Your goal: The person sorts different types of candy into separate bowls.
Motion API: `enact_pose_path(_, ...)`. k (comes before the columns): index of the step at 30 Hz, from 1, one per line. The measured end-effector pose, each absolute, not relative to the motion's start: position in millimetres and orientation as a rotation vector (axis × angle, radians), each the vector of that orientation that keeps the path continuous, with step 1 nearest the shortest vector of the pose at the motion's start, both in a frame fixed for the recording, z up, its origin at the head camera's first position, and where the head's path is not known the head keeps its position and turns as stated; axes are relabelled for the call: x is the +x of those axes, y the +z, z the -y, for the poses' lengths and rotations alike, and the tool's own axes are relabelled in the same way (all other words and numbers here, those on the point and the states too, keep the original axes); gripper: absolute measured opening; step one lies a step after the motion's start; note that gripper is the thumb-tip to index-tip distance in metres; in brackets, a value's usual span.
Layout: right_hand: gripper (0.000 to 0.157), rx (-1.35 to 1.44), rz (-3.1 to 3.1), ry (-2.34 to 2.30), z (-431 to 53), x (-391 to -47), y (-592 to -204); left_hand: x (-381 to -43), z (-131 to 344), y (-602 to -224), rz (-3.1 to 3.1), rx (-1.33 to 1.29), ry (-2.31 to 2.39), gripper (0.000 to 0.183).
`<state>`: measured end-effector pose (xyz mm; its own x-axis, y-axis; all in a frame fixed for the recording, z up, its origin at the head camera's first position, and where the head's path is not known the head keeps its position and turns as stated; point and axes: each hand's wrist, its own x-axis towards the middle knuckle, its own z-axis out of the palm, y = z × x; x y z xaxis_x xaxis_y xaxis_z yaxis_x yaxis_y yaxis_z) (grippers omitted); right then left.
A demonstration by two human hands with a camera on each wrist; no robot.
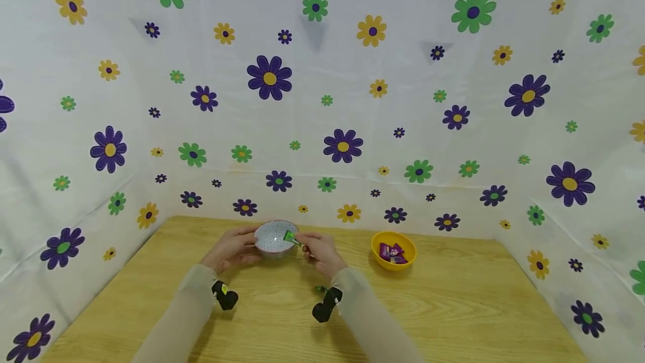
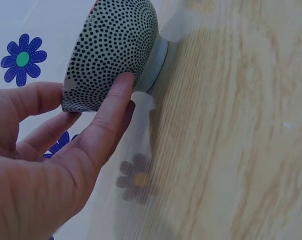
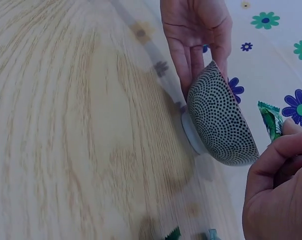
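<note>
A bowl, speckled inside with black dots outside, stands upright on the table. My left hand holds it from the left side. In the left wrist view, fingertips lie against the dotted wall above the pale foot ring, with another finger at the rim. Over the bowl's right rim, my right hand pinches a small green wrapped candy between thumb and fingers. That wrapper points up beside the bowl's rim in the right wrist view.
To the right, a yellow bowl contains several purple wrapped candies. Another green wrapper lies on the wooden table, near the right wrist. A white flower-patterned cloth stands behind the table and along both sides.
</note>
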<state>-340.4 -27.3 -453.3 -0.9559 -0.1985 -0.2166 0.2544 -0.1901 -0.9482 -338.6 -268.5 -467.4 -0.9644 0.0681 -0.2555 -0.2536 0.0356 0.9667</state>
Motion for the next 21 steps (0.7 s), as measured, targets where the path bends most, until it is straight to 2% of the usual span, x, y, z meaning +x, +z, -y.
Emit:
enact_pose_path(11,0.023,0.136,-1.788,-2.232,36.2,-341.0,-453.1,-339.7,268.6,-470.7,-2.086,-0.137,2.042,0.053)
enact_pose_path(21,0.033,-0.014,-1.76,-2.153,23.9,-341.4,-453.2,-340.4,268.0,-468.3,-2.101,-0.142,2.025,0.051)
